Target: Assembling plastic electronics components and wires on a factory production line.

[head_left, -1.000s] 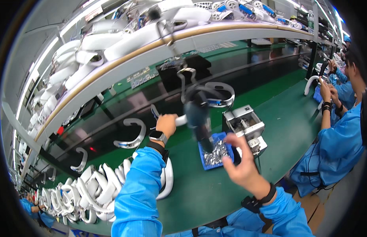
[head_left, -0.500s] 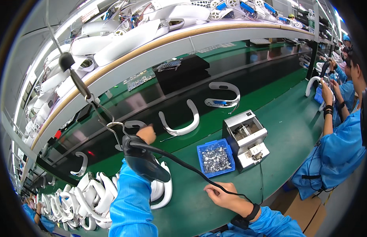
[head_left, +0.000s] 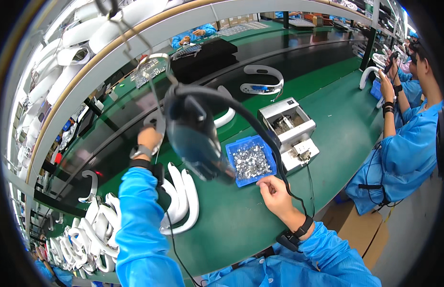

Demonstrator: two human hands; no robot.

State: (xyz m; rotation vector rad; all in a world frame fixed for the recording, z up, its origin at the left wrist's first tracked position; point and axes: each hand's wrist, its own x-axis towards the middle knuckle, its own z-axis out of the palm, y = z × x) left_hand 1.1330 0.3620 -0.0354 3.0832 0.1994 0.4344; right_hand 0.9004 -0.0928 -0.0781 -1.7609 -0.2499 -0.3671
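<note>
Green surfacing covers the bench [head_left: 222, 215], which extends under and beyond the right fingers. I monitor both hands remotely through the head view.

Left hand [head_left: 149, 137]: reached forward and motion-blurred. I cannot tell whether its fingers are apart or together. A pale curved part [head_left: 160, 125] lies just beyond these fingers; I cannot confirm contact. A nested group of white shells [head_left: 191, 203] rests to the near right of the left fingers. A larger white pile [head_left: 88, 234] lies to their near left.

Right hand [head_left: 278, 196]: fingers curled, thumb drawn in close to the forefinger. I cannot tell whether the tips meet or pinch anything. They are located at the near right corner of the blue tray [head_left: 241, 143]; contact is not determinable. The tray contains small metal parts [head_left: 253, 160], beyond and left of these fingers. A metal box [head_left: 298, 131] stands beyond them, to the right.

Dark tool [head_left: 193, 136]: suspended from a wire hook between the left and right fingers, blurred. Its black cable [head_left: 237, 106] arcs rightward and descends past the right side of the right fingers. Farther beyond the tray, I note a white curved piece [head_left: 262, 89] with a blue component.
</note>
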